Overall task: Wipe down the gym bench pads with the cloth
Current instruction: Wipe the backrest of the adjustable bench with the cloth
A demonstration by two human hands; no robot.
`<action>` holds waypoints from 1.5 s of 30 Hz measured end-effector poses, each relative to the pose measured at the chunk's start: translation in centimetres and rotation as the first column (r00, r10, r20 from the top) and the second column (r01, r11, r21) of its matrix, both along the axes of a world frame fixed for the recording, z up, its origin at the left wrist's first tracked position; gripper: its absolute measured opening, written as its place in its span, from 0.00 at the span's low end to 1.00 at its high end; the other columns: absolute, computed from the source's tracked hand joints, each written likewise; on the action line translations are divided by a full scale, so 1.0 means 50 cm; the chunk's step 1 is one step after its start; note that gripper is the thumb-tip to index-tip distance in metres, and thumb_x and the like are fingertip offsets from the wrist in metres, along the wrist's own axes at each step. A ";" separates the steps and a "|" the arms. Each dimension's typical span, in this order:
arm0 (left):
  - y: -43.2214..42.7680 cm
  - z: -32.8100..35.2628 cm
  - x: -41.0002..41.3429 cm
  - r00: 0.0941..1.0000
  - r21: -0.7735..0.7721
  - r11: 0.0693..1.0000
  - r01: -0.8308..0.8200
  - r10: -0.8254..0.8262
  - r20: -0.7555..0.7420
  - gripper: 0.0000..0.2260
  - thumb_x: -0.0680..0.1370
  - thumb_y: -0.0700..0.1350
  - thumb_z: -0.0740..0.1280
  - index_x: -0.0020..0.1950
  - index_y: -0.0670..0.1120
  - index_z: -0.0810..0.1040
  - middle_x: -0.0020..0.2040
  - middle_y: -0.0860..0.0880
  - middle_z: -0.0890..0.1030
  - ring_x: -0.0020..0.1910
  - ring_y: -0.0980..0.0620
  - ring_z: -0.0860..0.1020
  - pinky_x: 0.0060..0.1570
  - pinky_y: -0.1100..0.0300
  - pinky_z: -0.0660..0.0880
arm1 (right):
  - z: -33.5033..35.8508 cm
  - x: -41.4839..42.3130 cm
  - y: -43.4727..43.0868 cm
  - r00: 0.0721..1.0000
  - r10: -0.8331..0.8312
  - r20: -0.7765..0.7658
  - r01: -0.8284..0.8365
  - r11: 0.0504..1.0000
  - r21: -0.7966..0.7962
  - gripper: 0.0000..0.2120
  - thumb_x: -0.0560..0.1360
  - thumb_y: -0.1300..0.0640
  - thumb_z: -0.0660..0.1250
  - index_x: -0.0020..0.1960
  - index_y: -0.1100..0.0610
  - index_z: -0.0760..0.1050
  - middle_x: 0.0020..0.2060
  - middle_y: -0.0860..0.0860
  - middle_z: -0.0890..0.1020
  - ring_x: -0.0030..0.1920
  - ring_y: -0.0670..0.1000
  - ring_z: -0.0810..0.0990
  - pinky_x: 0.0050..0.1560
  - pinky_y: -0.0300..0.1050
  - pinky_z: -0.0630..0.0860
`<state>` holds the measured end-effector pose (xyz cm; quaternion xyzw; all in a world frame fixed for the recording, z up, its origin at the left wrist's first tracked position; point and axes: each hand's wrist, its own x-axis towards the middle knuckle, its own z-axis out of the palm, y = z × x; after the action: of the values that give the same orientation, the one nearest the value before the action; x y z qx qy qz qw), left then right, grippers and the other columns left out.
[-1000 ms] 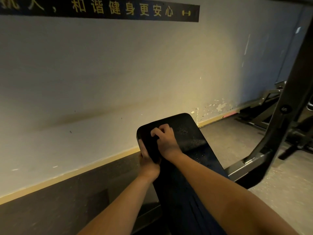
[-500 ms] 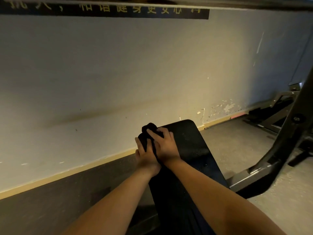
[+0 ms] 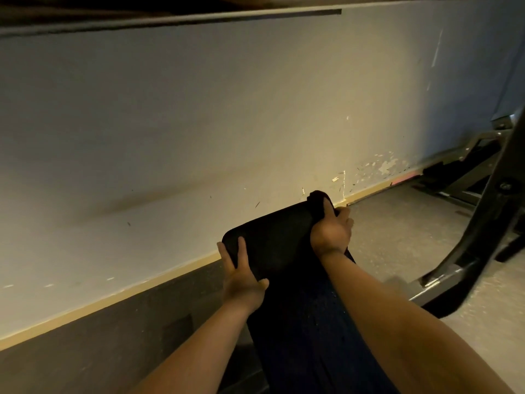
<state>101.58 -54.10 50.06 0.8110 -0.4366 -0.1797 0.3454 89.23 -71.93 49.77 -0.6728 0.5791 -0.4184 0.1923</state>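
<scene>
A black bench pad (image 3: 272, 240) runs away from me toward the wall, its far end rounded. My right hand (image 3: 331, 230) grips a bunched black cloth (image 3: 318, 201) at the pad's far right corner. My left hand (image 3: 241, 275) grips the pad's left edge, fingers reaching up over the far left corner and thumb on top. The near part of the pad shows small specks on its surface. Both forearms cover the near edges of the pad.
A pale scuffed wall (image 3: 199, 123) with a tan skirting line stands close behind the pad. A dark metal frame leg (image 3: 488, 223) rises on the right, with more gym equipment (image 3: 466, 177) behind it. Grey floor (image 3: 403, 231) lies between.
My right hand has carried the cloth from the pad's far left corner across to the far right corner. My left hand stays on the left edge. The view has tilted down.
</scene>
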 end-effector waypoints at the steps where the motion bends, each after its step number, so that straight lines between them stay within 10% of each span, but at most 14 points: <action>1: -0.002 -0.003 0.002 1.000 0.000 1.000 -0.001 0.001 0.009 0.49 0.78 0.40 0.71 0.79 0.63 0.36 0.74 0.57 0.21 0.81 0.41 0.51 0.36 0.71 0.73 | 0.003 0.010 0.008 1.000 0.006 0.005 -0.006 1.000 0.002 0.29 0.77 0.65 0.58 0.77 0.53 0.62 0.66 0.60 0.66 0.60 0.63 0.67 0.62 0.53 0.69; 6: -0.010 -0.016 0.010 0.999 0.014 1.000 0.003 -0.004 0.048 0.49 0.78 0.42 0.72 0.80 0.61 0.36 0.72 0.57 0.19 0.81 0.40 0.50 0.59 0.60 0.76 | 0.015 0.100 0.088 0.956 0.280 -0.082 -0.289 0.949 -0.124 0.28 0.77 0.65 0.60 0.76 0.52 0.64 0.69 0.58 0.65 0.63 0.59 0.68 0.63 0.51 0.71; 11: -0.006 -0.017 0.014 0.997 0.077 0.996 -0.037 0.031 0.075 0.47 0.79 0.47 0.71 0.80 0.57 0.34 0.77 0.53 0.25 0.81 0.41 0.46 0.78 0.49 0.56 | 0.023 0.164 0.166 0.776 0.569 -0.272 -0.621 0.765 -0.172 0.20 0.81 0.55 0.60 0.73 0.46 0.69 0.67 0.55 0.69 0.62 0.55 0.70 0.61 0.52 0.73; 14: -0.005 -0.015 0.016 0.995 0.015 1.000 0.002 -0.001 -0.096 0.49 0.78 0.46 0.71 0.75 0.69 0.33 0.78 0.52 0.28 0.80 0.39 0.50 0.74 0.48 0.64 | 0.024 0.135 0.140 0.819 0.476 -0.320 -0.553 0.805 -0.216 0.20 0.81 0.52 0.61 0.72 0.42 0.68 0.64 0.54 0.70 0.58 0.55 0.71 0.58 0.51 0.73; 22: -0.001 0.006 -0.004 0.994 0.067 0.997 -0.024 0.031 -0.107 0.46 0.80 0.39 0.68 0.79 0.64 0.35 0.80 0.47 0.31 0.80 0.38 0.51 0.68 0.53 0.69 | 0.017 0.057 0.050 0.987 0.041 -0.156 -0.054 0.995 -0.083 0.28 0.76 0.61 0.60 0.75 0.46 0.65 0.65 0.58 0.66 0.60 0.61 0.69 0.57 0.53 0.69; 32: -0.009 0.005 -0.007 0.992 0.046 0.998 -0.041 0.046 -0.120 0.48 0.79 0.43 0.70 0.79 0.62 0.34 0.79 0.49 0.31 0.78 0.37 0.57 0.61 0.57 0.68 | -0.006 0.095 0.148 0.834 0.362 -0.417 -0.486 0.840 -0.242 0.26 0.75 0.56 0.64 0.73 0.47 0.68 0.57 0.57 0.72 0.53 0.58 0.75 0.53 0.53 0.71; 41: 0.002 0.016 -0.015 0.989 0.073 0.996 -0.057 0.066 -0.129 0.47 0.80 0.39 0.68 0.79 0.65 0.35 0.80 0.48 0.32 0.79 0.38 0.55 0.50 0.64 0.69 | -0.003 -0.033 0.021 0.995 0.023 -0.098 -0.028 0.999 -0.047 0.26 0.78 0.61 0.59 0.75 0.48 0.67 0.60 0.61 0.69 0.53 0.66 0.72 0.60 0.58 0.70; 45: -0.003 0.006 -0.009 0.989 0.047 0.998 -0.043 0.049 -0.137 0.48 0.79 0.40 0.70 0.79 0.65 0.36 0.80 0.48 0.31 0.80 0.39 0.49 0.68 0.54 0.69 | -0.009 0.027 0.056 0.999 0.041 -0.006 -0.042 0.997 -0.066 0.24 0.78 0.62 0.61 0.74 0.53 0.69 0.61 0.63 0.71 0.52 0.66 0.75 0.53 0.57 0.75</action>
<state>101.14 -54.24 50.37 0.8139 -0.3889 -0.2368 0.3609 90.59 -69.11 49.34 -0.6917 0.5511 -0.4318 0.1771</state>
